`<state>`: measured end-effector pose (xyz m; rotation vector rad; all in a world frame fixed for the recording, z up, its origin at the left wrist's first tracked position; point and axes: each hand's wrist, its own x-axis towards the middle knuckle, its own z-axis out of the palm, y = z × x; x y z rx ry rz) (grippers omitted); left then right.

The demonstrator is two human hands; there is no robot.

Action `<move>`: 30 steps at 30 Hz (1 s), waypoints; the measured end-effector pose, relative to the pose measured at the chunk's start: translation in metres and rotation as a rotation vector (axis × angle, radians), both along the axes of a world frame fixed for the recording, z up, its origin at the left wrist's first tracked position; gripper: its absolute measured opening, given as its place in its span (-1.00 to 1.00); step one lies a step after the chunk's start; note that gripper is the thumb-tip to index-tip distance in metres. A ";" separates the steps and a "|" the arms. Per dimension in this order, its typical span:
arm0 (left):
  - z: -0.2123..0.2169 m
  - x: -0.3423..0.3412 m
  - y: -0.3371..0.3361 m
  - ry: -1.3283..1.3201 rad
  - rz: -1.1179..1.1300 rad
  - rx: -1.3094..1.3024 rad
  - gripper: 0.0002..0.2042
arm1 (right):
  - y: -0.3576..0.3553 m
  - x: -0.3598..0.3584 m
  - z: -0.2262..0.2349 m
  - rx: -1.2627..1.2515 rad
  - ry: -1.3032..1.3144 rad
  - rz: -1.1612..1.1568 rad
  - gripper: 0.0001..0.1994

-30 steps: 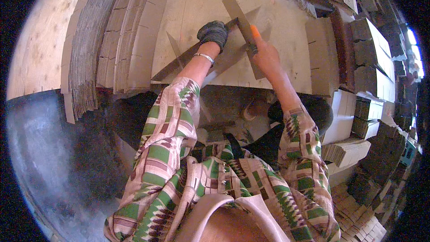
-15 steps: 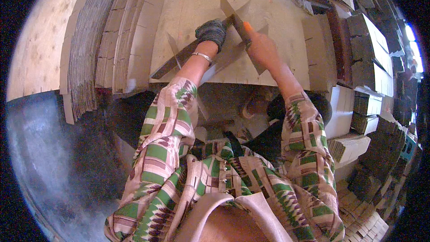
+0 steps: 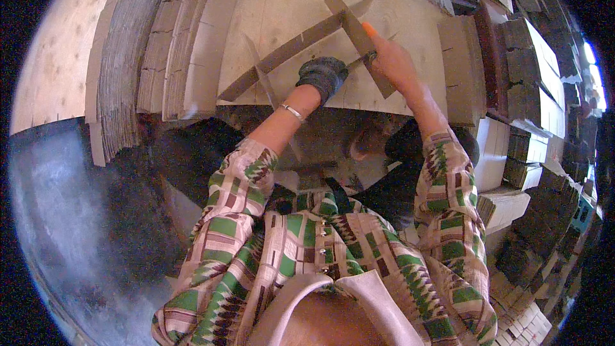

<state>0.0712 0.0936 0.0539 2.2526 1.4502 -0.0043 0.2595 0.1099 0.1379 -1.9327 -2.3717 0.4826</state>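
Note:
Slotted cardboard strips stand on edge on the wooden board, crossing one another. One long cardboard strip runs from near left to far right. A short cross strip meets it at its left part, and another cross strip near its far end. My right hand, bare with an orange cover on one finger, grips that right cross strip along its near half. My left hand, in a dark grey glove, is closed around a second long strip, whose right end reaches the right cross strip beside my right fingers.
The pale wooden board lies under the strips. Stacks of cardboard strips stand at its left, with a thicker stack beyond. Another stack stands at the right edge, and more cardboard piles lie farther right.
My left hand has come off the far long strip and moved nearer and right, onto the second long strip. My right hand has shifted slightly right with the cross strip.

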 end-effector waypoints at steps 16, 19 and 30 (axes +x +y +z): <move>0.011 -0.065 -0.057 -0.005 0.072 0.204 -0.45 | -0.049 0.235 -0.028 0.313 -0.642 -0.664 -0.41; 0.007 -0.071 -0.058 0.122 0.073 0.090 -0.64 | -0.043 0.255 -0.017 0.179 -0.563 -0.759 -0.64; -0.002 -0.048 -0.031 0.082 0.156 0.071 -0.72 | -0.034 0.238 -0.003 0.415 -0.276 -0.746 -0.63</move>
